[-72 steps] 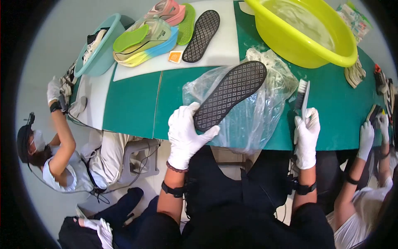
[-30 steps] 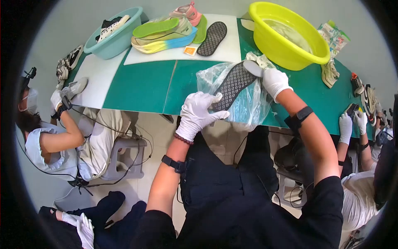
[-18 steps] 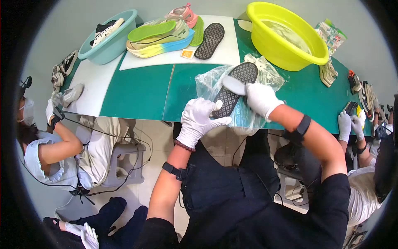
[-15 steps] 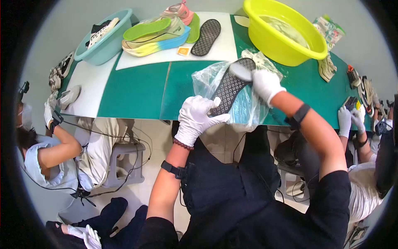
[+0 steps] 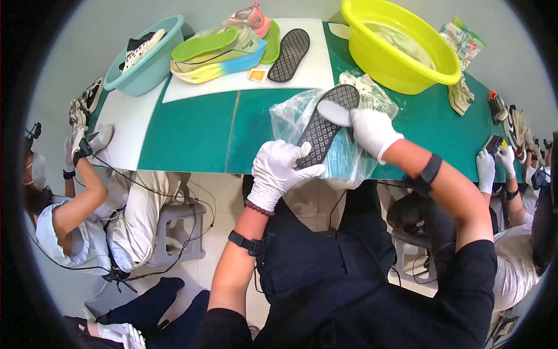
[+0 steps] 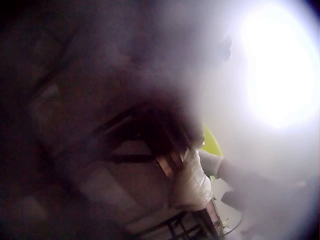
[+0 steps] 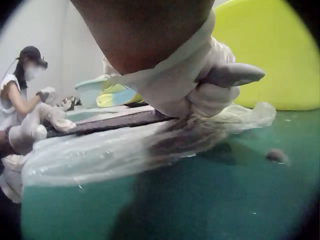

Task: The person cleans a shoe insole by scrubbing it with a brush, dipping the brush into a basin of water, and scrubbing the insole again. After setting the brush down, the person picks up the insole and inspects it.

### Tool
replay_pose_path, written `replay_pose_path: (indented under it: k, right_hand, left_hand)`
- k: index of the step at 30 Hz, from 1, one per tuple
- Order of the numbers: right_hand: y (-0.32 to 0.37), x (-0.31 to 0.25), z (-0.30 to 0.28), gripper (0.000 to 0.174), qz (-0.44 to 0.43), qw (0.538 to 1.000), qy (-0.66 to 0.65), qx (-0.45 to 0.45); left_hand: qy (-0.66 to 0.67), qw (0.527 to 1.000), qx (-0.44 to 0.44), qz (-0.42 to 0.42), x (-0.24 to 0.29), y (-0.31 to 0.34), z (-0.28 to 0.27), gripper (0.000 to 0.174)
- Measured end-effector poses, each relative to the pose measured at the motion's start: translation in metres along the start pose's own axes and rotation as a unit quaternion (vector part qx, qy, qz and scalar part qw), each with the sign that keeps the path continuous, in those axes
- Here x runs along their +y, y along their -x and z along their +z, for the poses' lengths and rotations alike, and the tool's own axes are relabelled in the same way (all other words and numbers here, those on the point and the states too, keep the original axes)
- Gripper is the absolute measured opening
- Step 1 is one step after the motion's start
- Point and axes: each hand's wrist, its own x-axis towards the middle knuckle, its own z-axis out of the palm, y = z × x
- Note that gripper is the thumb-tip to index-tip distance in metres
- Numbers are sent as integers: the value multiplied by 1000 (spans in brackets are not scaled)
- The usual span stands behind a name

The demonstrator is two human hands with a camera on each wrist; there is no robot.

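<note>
Sole [image 5: 317, 139] at centre of the frame, patterned face up, on clear plastic [image 5: 288, 119]; long axis diagonal, broad end pointing upper right, other end lower left; brush [image 5: 334, 113] lies across its upper part, pale back up; yellow basin [image 5: 369, 55], upper right, contains cloudy liquid; teal basin [image 5: 141, 81], upper left, contains black-and-white footwear [image 5: 142, 49]; left hand [image 5: 279, 173] grips lower end, thumb and fingers clamped about its edges; right hand [image 5: 375, 134], forearm slanting in from lower right, fingers clamped round brush handle.
</note>
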Motion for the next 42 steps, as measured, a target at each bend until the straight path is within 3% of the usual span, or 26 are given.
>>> replay_pose_path:
  k: [2,4,10,14,19,22,23,27,34,39,42]
  right_hand:
    - [-1,12,3,24,5,1000,8,18]
    - [-20,40,-5,24,65,997,33,-21]
    - [4,0,4,21,-15,1000,1,7]
    - [-29,40,-3,20,52,996,70,24]
    - [-53,47,7,27,102,993,21,60]
    - [-27,29,17,28,48,996,-6,77]
    - [-19,23,6,27,46,999,15,-4]
    - [-34,45,-7,23,114,993,26,30]
    - [-25,26,17,24,43,998,3,42]
    - [-33,25,8,23,72,997,12,19]
    - [-2,-8,6,22,-3,1000,-12,20]
  left_hand:
    - [-1,1000,-3,-4,1,0,1,43]
    - [11,999,-20,-24,5,-1,-2,43]
    - [-3,1000,-5,-7,0,0,2,43]
    - [18,999,-18,-25,3,1,1,43]
    - [15,999,-18,-24,2,0,1,45]
    - [31,999,-8,-15,-2,1,4,46]
    - [29,999,-11,-20,-2,0,3,46]
    - [24,998,-45,-36,2,1,1,48]
    - [6,997,-68,-36,1,-1,-1,47]
    - [3,998,-49,-38,0,-1,3,47]
    - [-4,998,-56,-37,-1,1,4,47]
